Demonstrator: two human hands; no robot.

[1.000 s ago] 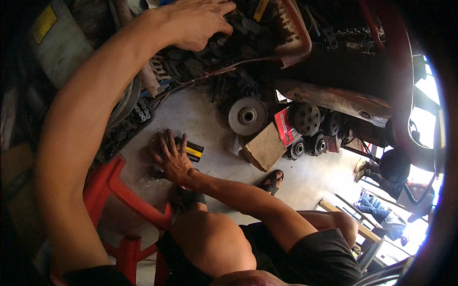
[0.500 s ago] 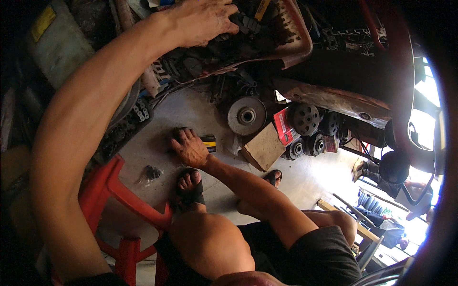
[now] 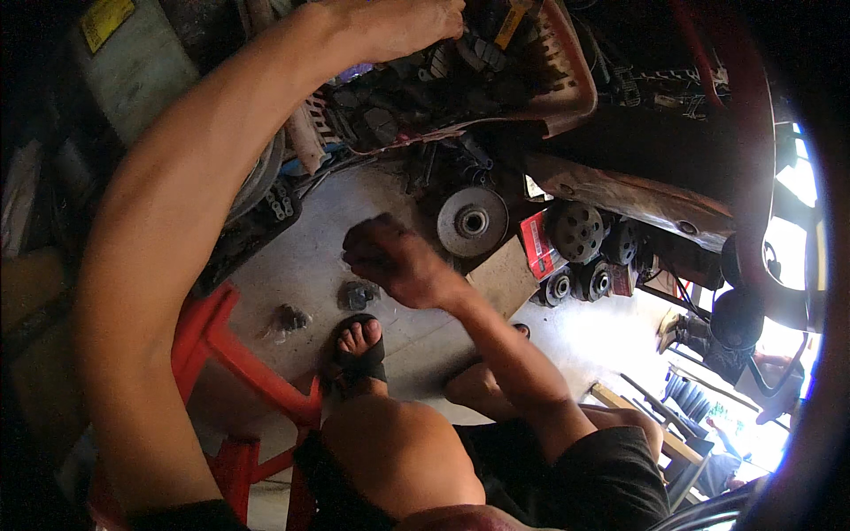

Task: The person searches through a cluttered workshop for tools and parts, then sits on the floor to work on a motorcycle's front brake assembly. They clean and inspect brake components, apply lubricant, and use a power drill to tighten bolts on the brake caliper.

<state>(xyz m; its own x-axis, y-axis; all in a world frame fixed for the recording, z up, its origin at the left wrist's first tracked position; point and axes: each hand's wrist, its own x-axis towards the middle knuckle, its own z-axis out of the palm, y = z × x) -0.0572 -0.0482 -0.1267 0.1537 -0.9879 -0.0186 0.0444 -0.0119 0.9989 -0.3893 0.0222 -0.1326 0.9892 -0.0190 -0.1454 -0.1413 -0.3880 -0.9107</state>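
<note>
My left hand (image 3: 403, 26) reaches over a worn pinkish plastic basket (image 3: 580, 88) at the top; its fingers are curled and partly cut off by the picture's edge. Dark brake pads (image 3: 381, 124) and other black parts fill the basket. My right hand (image 3: 403, 261), smeared by motion, is lifted over the floor in front of my feet. Its fingers are curled in, with a dark mass at them that I cannot make out. A small dark part in clear plastic (image 3: 360, 295) lies on the floor below that hand, and a similar one (image 3: 290, 317) rests further left.
A round metal pulley (image 3: 473, 222) stands beyond my right hand, beside a brown cardboard box (image 3: 503, 276). Further right are a red box (image 3: 540, 242) and several dark wheel-like parts (image 3: 577, 232). A red plastic stool (image 3: 257, 376) is at my left leg.
My right hand has risen off the floor and moved right, uncovering the small wrapped part. The black-and-yellow box beside it no longer shows. My left hand has drawn up toward the picture's top edge.
</note>
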